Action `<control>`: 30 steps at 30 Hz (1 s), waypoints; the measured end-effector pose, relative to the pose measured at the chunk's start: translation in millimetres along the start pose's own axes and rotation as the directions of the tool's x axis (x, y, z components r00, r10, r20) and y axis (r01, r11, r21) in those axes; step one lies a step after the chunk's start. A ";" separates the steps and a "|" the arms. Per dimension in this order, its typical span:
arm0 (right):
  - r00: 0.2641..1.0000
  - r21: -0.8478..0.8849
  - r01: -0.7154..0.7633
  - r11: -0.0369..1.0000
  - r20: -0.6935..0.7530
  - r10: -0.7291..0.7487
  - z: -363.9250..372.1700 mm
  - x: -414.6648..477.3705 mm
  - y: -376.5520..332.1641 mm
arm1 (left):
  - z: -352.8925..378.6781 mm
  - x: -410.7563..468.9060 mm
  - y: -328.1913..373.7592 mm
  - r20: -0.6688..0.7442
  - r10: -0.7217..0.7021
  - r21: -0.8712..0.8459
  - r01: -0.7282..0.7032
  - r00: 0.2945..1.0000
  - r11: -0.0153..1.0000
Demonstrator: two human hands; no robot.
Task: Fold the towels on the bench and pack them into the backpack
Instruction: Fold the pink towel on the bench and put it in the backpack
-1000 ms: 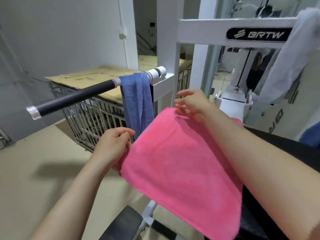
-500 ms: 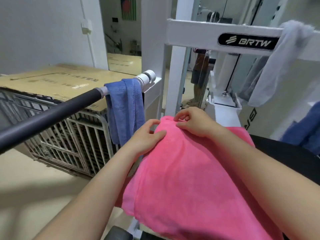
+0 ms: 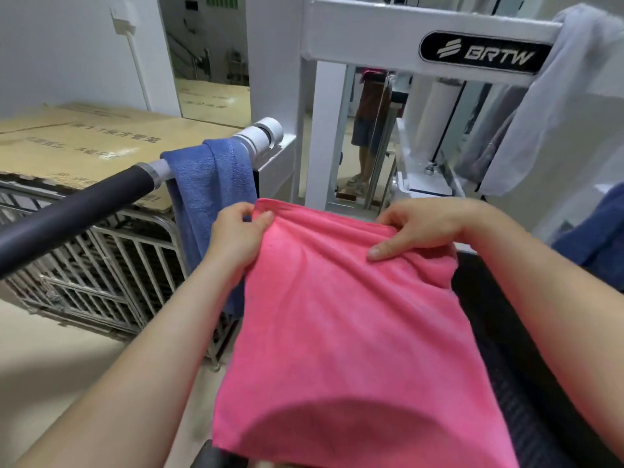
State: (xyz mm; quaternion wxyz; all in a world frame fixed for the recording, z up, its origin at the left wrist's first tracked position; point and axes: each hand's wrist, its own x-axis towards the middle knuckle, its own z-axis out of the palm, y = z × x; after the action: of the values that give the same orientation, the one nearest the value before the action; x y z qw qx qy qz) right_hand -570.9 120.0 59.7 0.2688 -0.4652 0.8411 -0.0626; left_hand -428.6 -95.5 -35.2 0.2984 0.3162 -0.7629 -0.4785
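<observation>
A pink towel (image 3: 341, 325) hangs in front of me, spread wide, its lower part draped over the black bench pad (image 3: 513, 349). My left hand (image 3: 236, 231) pinches its top left corner. My right hand (image 3: 425, 228) grips the top edge near the right corner, thumb lying on the cloth. A blue towel (image 3: 209, 184) hangs over the machine's bar (image 3: 67, 214) just left of my left hand. A grey towel (image 3: 553, 106) is draped over the white frame at upper right. Another blue cloth (image 3: 597, 238) shows at the right edge. No backpack is in view.
The white gym machine frame (image 3: 371, 35) stands straight ahead. A metal cage (image 3: 84, 265) topped with cardboard (image 3: 84, 143) sits at left, beige floor in front of it. A person's legs (image 3: 368, 130) show behind the frame.
My hands were close together at the towel's top; they have moved apart and now stretch the top edge wide. The view has shifted closer to the machine.
</observation>
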 end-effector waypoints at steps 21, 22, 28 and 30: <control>0.957 0.022 -0.279 0.960 -0.077 0.280 -18.7 -47.9 55.3 | 5.0 1.2 43.6 0.342 0.186 0.443 -0.332 0.921 0.833; 0.951 0.009 -0.303 0.953 -0.060 0.303 -21.9 -47.0 50.5 | 1.7 0.7 50.8 0.325 0.215 0.412 -0.342 0.921 0.844; 0.669 -0.109 -0.266 0.958 -0.736 0.102 -54.5 -25.1 42.7 | -1.6 16.5 79.0 0.066 0.355 0.481 -0.342 0.932 0.807; 0.384 -0.115 -0.247 0.962 -0.923 -0.011 -67.9 -21.2 37.9 | -0.6 23.9 101.3 -0.084 0.496 0.536 -0.380 0.864 0.754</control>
State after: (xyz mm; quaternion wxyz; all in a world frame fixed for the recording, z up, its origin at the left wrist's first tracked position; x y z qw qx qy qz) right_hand -625.0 148.7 112.2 -0.2915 -0.3201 0.8813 -0.1896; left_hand -462.9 -79.6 61.8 0.3927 0.2450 -0.8751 -0.1414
